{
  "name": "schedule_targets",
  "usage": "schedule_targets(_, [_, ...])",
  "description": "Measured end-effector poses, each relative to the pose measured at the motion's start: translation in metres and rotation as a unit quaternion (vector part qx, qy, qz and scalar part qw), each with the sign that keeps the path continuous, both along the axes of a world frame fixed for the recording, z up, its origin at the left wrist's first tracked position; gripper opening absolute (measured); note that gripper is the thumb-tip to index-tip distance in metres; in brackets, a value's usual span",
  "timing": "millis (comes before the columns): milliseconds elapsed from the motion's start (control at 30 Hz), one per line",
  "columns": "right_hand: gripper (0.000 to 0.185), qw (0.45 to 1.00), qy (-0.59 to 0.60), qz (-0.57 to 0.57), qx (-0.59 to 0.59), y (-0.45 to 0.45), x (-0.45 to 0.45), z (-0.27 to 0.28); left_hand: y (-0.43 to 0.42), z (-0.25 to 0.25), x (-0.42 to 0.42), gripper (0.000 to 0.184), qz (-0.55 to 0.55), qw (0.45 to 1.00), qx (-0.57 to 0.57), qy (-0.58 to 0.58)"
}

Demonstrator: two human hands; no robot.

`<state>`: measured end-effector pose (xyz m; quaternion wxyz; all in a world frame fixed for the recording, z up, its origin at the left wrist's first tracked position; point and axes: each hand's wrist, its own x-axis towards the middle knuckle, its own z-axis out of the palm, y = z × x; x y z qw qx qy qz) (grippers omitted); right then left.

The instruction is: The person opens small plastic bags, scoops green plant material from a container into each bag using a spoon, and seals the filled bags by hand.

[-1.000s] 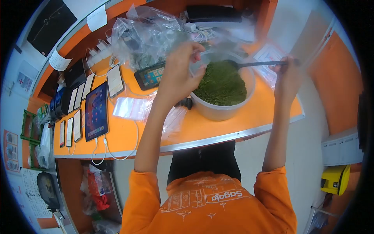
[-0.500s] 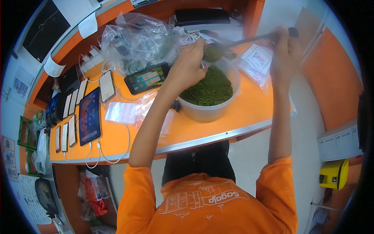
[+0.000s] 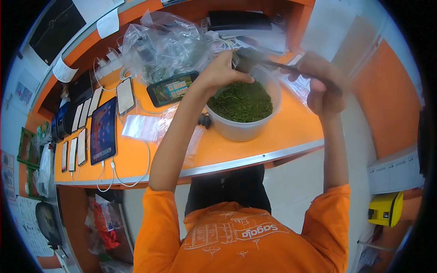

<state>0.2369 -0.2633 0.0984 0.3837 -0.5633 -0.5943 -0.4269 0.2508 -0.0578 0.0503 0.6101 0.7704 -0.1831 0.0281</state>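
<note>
A round translucent tub (image 3: 239, 129) near the table's front edge holds green, finely shredded material (image 3: 243, 102). My right hand (image 3: 321, 82), blurred by motion, grips the handle of a dark spoon (image 3: 284, 67) to the right of the tub. The spoon's bowl end is over the tub's back rim, beside the fingers of my left hand. My left hand (image 3: 223, 73) is above the tub's left side, its thumb stretched over the green material and its fingers pinched at something too blurred to name.
Clear plastic bags (image 3: 166, 48) lie behind a dark phone (image 3: 173, 88). Small flat bags (image 3: 141, 127) lie left of the tub. A tablet (image 3: 104, 131), several phones and white cables cover the left side. A printed packet (image 3: 296, 84) is behind my right hand.
The spoon first lay in the green material, then rose with a load; now its bowl is dark beside my left hand. My right hand is lower than half a second ago. The view has shifted slightly.
</note>
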Motion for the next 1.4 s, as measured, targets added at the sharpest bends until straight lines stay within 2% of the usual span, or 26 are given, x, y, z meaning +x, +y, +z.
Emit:
schedule_targets(133, [0.024,0.992,-0.107,-0.066,-0.033,-0.005,-0.009,-0.001,0.001,0.001,0.001,0.047,-0.052,0.995,-0.068,0.056])
schedule_targets(200, [0.022,0.983,-0.157,-0.075,-0.062,-0.005,-0.013,0.001,0.003,0.0,0.002,0.042,-0.06,0.99,-0.095,0.083])
schedule_targets(300, [0.027,0.984,-0.152,-0.056,-0.079,-0.006,-0.018,0.0,0.004,0.002,0.001,0.043,-0.071,0.985,-0.115,0.104])
schedule_targets(400, [0.036,1.0,-0.024,0.015,0.005,-0.005,-0.015,-0.013,0.006,0.0,0.004,0.047,-0.106,0.978,-0.134,0.123])
schedule_targets(500, [0.042,0.992,0.027,-0.055,0.112,-0.013,-0.01,-0.025,0.009,-0.001,0.007,0.046,-0.126,0.974,-0.144,0.121])
schedule_targets(600, [0.042,0.938,0.181,-0.09,0.281,-0.004,-0.016,-0.026,0.013,-0.002,0.006,0.042,-0.128,0.971,-0.173,0.105])
schedule_targets(633, [0.039,0.923,0.229,-0.082,0.297,-0.007,-0.012,-0.028,0.014,-0.003,0.006,0.04,-0.128,0.969,-0.187,0.098])
schedule_targets(700, [0.033,0.886,0.323,-0.066,0.325,-0.014,0.0,-0.034,0.019,-0.005,0.01,0.039,-0.148,0.956,-0.232,0.099])
schedule_targets(800, [0.025,0.843,0.469,-0.09,0.247,-0.008,0.003,-0.039,0.022,-0.008,0.009,0.039,-0.159,0.942,-0.269,0.12])
schedule_targets(833, [0.023,0.826,0.493,-0.06,0.267,-0.01,0.009,-0.044,0.022,-0.007,0.008,0.04,-0.159,0.939,-0.275,0.13])
schedule_targets(967, [0.021,0.809,0.536,-0.087,0.227,-0.023,0.014,-0.046,0.026,-0.006,0.007,0.042,-0.154,0.948,-0.248,0.125])
schedule_targets(1067, [0.02,0.828,0.463,-0.255,0.185,-0.022,0.004,-0.039,0.027,-0.006,0.007,0.042,-0.16,0.952,-0.232,0.119])
schedule_targets(1133, [0.017,0.884,0.259,-0.349,0.173,-0.02,0.0,-0.034,0.028,-0.006,0.007,0.042,-0.155,0.959,-0.21,0.112])
schedule_targets(1167, [0.016,0.894,0.152,-0.389,0.162,-0.018,-0.001,-0.031,0.029,-0.007,0.007,0.042,-0.159,0.963,-0.195,0.099])
schedule_targets(1267, [0.02,0.941,0.076,-0.323,-0.063,0.016,-0.024,-0.013,0.025,-0.009,0.006,0.041,-0.184,0.967,-0.158,0.076])
schedule_targets(1400, [0.016,0.945,0.129,-0.253,-0.16,0.041,-0.009,-0.022,0.017,-0.006,-0.002,0.04,-0.206,0.964,-0.156,0.059])
